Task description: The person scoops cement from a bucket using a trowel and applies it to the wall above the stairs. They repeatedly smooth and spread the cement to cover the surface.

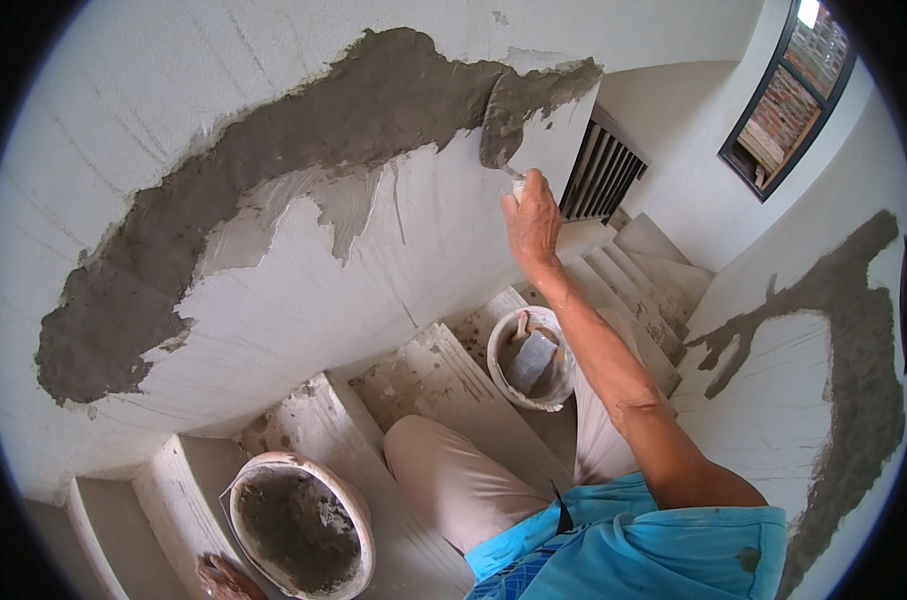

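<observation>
My right hand (531, 222) is wrapped round the handle of a pointing trowel (499, 130), arm stretched up and forward. The trowel's blade lies against the wall, on the right part of a long band of dark grey mortar (303, 130). Low on the left, my left hand (229, 578) rests on a stair step, fingers out and holding nothing. Right beside it stands a bucket (358, 520) with grey mortar (298, 530) inside. Part of the left hand is cut off by the picture's lower edge.
A second, whitish bucket (499, 372) with a flat grey-bladed tool (531, 360) in it stands on the stairs near my knee. Stained concrete steps (433, 385) run up and down. Another mortar patch (863, 350) marks the right wall. Beyond are a dark railing (601, 168) and a window (788, 95).
</observation>
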Demonstrator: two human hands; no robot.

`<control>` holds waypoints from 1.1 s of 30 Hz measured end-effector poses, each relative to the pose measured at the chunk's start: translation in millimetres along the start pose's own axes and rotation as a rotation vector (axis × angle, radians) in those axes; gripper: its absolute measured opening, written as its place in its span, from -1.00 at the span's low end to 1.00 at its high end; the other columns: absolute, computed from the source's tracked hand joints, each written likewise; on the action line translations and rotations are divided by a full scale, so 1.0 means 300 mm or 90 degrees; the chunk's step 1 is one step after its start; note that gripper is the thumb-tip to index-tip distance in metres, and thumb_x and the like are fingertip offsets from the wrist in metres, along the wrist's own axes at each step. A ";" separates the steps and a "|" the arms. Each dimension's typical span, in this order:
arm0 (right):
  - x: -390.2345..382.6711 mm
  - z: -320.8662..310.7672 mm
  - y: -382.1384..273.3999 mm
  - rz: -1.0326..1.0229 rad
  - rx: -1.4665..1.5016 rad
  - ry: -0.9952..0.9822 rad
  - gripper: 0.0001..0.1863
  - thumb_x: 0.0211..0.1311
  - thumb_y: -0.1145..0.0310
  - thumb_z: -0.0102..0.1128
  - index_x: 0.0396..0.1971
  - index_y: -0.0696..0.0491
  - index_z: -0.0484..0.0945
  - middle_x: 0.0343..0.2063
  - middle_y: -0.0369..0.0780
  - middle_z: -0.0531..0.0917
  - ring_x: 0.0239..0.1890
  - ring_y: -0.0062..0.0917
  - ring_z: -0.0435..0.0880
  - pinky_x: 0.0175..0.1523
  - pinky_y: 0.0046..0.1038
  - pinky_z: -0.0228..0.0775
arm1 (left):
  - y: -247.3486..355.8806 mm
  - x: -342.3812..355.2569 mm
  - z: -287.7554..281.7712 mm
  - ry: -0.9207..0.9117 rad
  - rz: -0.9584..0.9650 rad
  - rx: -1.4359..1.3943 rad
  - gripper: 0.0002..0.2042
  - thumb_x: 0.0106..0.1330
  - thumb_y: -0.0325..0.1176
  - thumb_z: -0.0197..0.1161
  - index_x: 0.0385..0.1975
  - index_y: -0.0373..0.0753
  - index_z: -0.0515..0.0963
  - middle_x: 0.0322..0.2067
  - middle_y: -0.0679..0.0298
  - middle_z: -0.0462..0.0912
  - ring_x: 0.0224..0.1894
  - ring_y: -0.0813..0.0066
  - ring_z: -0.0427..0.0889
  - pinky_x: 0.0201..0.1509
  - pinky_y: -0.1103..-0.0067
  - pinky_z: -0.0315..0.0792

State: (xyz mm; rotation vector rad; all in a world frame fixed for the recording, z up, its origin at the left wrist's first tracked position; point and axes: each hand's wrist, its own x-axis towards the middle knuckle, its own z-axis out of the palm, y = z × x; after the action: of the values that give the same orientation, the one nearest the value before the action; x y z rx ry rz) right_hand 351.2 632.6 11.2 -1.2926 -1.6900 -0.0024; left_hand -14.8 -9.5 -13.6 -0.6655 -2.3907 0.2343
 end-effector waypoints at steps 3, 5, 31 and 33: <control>-0.018 0.034 -0.013 0.004 -0.012 -0.015 -0.63 0.08 0.45 0.29 -0.20 0.20 0.31 -0.32 0.03 0.51 -0.22 0.00 0.57 -0.14 -0.11 0.41 | 0.001 0.000 -0.003 0.004 0.004 -0.020 -0.57 0.38 0.02 0.16 -0.04 -0.26 0.49 -0.14 0.08 0.58 -0.10 0.02 0.56 -0.03 0.11 0.41; -0.033 0.044 -0.014 -0.001 -0.015 -0.027 -0.63 0.08 0.45 0.32 -0.22 0.20 0.30 -0.33 0.04 0.51 -0.23 0.00 0.57 -0.14 -0.11 0.41 | -0.002 -0.003 -0.001 0.005 -0.009 -0.045 -0.57 0.38 0.02 0.16 -0.03 -0.25 0.49 -0.14 0.09 0.58 -0.09 0.04 0.57 -0.03 0.12 0.42; -0.176 0.001 -0.158 0.072 0.176 -0.157 -0.67 0.09 0.50 0.22 -0.19 0.24 0.32 -0.39 0.07 0.55 -0.30 0.05 0.60 -0.21 -0.09 0.41 | -0.005 -0.004 -0.003 0.032 -0.013 -0.045 -0.60 0.38 0.01 0.16 -0.10 -0.25 0.50 -0.20 0.08 0.57 -0.16 0.03 0.56 -0.09 0.11 0.43; -0.191 -0.006 -0.136 0.048 0.203 -0.106 -0.69 0.10 0.50 0.21 -0.21 0.24 0.32 -0.42 0.06 0.54 -0.33 0.03 0.60 -0.22 -0.09 0.40 | 0.014 -0.003 -0.013 0.054 -0.049 -0.121 -0.61 0.38 0.00 0.16 -0.11 -0.24 0.50 -0.21 0.09 0.57 -0.17 0.03 0.56 -0.10 0.12 0.44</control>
State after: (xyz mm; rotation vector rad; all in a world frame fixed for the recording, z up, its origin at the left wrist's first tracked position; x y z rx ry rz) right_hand 320.3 571.6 -5.6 -1.1380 -1.6967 0.4136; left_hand -10.1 -6.4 -12.5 -0.6541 -2.3706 -0.0543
